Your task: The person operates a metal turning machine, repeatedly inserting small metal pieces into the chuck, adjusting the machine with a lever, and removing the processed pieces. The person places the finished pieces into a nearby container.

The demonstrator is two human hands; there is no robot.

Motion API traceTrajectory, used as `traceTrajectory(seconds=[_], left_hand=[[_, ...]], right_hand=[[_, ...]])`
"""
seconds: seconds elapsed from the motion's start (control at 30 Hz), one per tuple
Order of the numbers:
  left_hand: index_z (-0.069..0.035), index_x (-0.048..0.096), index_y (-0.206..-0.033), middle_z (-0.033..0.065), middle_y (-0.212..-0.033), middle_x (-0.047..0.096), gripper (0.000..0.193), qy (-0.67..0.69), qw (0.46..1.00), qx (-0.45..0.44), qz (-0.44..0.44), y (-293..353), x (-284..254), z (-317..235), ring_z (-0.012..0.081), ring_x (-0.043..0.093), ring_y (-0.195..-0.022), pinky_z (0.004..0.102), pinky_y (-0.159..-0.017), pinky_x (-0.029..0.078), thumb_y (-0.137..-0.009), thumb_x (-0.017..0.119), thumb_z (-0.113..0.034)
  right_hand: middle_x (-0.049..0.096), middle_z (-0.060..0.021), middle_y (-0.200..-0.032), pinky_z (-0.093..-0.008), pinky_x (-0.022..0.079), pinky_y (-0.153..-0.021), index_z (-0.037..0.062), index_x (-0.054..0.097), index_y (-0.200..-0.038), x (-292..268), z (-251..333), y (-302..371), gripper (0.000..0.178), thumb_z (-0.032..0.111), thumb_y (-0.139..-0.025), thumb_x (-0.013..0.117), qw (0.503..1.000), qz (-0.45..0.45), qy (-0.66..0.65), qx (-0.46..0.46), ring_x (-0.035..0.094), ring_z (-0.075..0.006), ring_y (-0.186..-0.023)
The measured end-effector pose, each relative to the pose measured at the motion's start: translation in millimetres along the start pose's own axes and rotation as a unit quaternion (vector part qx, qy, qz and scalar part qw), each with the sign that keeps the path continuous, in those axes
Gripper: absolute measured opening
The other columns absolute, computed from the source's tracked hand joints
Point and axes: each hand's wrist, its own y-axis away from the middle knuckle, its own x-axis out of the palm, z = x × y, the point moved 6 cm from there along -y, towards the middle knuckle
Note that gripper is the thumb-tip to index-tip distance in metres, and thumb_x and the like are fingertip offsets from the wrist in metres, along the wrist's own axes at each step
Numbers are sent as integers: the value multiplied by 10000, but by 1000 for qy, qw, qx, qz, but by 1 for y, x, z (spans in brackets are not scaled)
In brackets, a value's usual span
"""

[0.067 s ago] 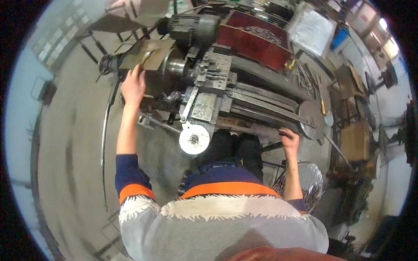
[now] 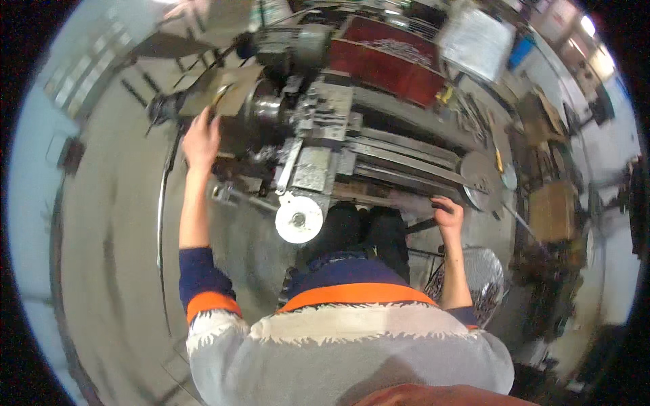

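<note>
A metal lathe stands in front of me. Over the flat brownish top of its headstock (image 2: 238,107), at the left end, is my left hand (image 2: 201,141). Its fingers are closed on a thin tool with a dark handle and a yellowish part (image 2: 220,95); blur hides its exact kind. To the right of that top sits the shiny round chuck (image 2: 266,107). My right hand (image 2: 447,216) hangs by the front of the lathe bed (image 2: 413,157), near its right end. Its fingers are curled around something small and dark, too unclear to name. A white round handwheel (image 2: 298,219) lies between my hands.
Behind the bed is a dark red tray (image 2: 386,71) with small metal pieces in it. Loose hand tools (image 2: 474,118) lie at the bed's right rear. A container of metal bits (image 2: 482,274) stands beside my right forearm. A long thin rod (image 2: 161,223) runs at the left.
The whole view has shifted slightly, and the lathe appears a little further left. The tool in my left hand is tilted a bit more upright. My right hand has hardly moved.
</note>
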Motion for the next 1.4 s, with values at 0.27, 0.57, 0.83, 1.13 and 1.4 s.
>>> traceTrajectory(seconds=[0.27,0.57,0.83,1.13,1.4], left_hand=[[70,561,-1025,165,-860,624,357,257,954,-132,-85,72,-33,0,203,591,-703,303,-641,496,-895,509,-258],[28,595,-1044,151,-963,635,354,162,954,-79,238,147,101,15,225,625,-762,292,-624,498,-844,535,-258],[55,551,-1102,206,-969,618,461,87,941,-163,285,144,98,18,273,599,-822,366,-750,451,-814,559,-305],[48,546,-1121,206,-1007,609,398,67,922,-227,306,140,95,7,270,594,-848,362,-760,449,-822,569,-214],[42,580,-1050,154,-945,614,289,116,941,-176,264,140,101,16,192,588,-718,280,-353,490,-829,525,-135]], right_hand=[[648,-94,-862,-289,463,-735,-2,646,-886,-79,-35,43,323,104,-595,554,986,-137,41,81,597,-182,-808],[615,-92,-673,-279,432,-590,23,663,-898,-226,-113,196,302,138,-633,574,891,-276,218,287,532,-114,-604],[630,-158,-858,-344,461,-757,60,672,-849,-130,-165,190,319,196,-565,618,915,30,263,305,594,-300,-827],[630,-153,-821,-379,445,-793,66,673,-758,-85,-169,171,291,227,-526,604,866,137,338,342,567,-340,-833],[613,-187,-839,-373,427,-827,15,661,-780,-83,-138,157,346,273,-553,624,830,173,393,356,532,-339,-935]])
